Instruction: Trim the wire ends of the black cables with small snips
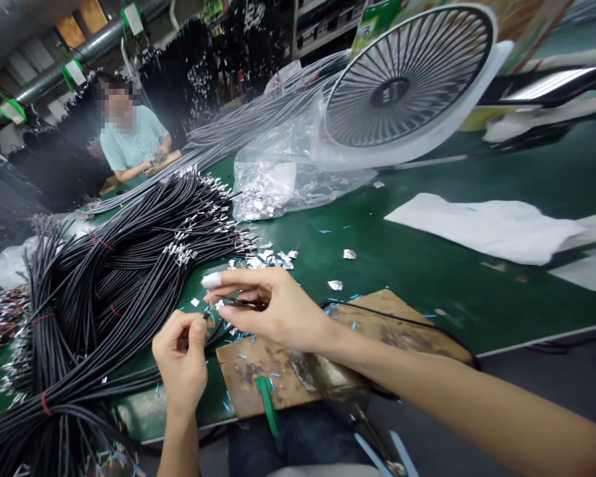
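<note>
My left hand (181, 354) pinches a black cable (206, 316) close to its stripped end, where thin coloured wires and a bit of foil show. Just to the right, my right hand (283, 311) holds slim dark tweezers (243, 303), their tips close to those wires. White tape (211, 281) wraps the right index fingertip, which is stretched out over the cable end. Below the hands lies a stained wooden board (251, 358) strewn with blue wire clippings, a green strip (267, 403) at its front edge.
Bundles of black cables (144, 265) with foil-covered ends fill the left. Foil scraps (349, 254) dot the green table (427, 182). Behind are a plastic bag (278, 179) and a fan (410, 83); a white cloth (487, 225) lies right. Blue-handled pliers (387, 457) sit in front. A co-worker (134, 139) works opposite.
</note>
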The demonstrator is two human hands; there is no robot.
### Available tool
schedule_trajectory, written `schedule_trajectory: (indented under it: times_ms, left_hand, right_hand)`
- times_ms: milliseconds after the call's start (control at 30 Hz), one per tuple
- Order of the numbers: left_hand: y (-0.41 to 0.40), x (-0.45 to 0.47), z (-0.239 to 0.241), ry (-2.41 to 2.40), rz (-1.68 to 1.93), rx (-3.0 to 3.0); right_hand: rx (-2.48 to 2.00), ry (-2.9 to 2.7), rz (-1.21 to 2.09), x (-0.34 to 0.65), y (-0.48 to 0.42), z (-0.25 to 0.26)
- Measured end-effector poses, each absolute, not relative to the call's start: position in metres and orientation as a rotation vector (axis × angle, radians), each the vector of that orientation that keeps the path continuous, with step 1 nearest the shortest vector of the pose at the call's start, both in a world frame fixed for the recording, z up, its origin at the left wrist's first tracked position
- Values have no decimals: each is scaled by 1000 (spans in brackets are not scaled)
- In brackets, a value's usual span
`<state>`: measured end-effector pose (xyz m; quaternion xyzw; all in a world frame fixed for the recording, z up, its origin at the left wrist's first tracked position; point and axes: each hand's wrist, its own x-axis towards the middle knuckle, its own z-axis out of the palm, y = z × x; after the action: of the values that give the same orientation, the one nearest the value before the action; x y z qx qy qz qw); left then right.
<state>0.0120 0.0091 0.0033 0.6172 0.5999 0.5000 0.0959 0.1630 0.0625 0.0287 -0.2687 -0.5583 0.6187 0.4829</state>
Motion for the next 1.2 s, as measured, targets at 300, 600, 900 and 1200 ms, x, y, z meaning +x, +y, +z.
schedule_trajectory:
  times_ms: [300,600,900,1200]
  left_hand:
    - [9,13,5,1727,1491,1818]
    - [10,14,-3,1738,1627,1776]
    - [11,24,-4,1751,1607,1703]
    - [21,12,2,1843,1433,1443]
  right_hand:
    - [-634,-1461,1416,165,64,24]
    - [-709,-1418,1475,165,67,25]
    - [-731,-1644,921,162,63,17]
    - [-796,-1587,827,170,74,18]
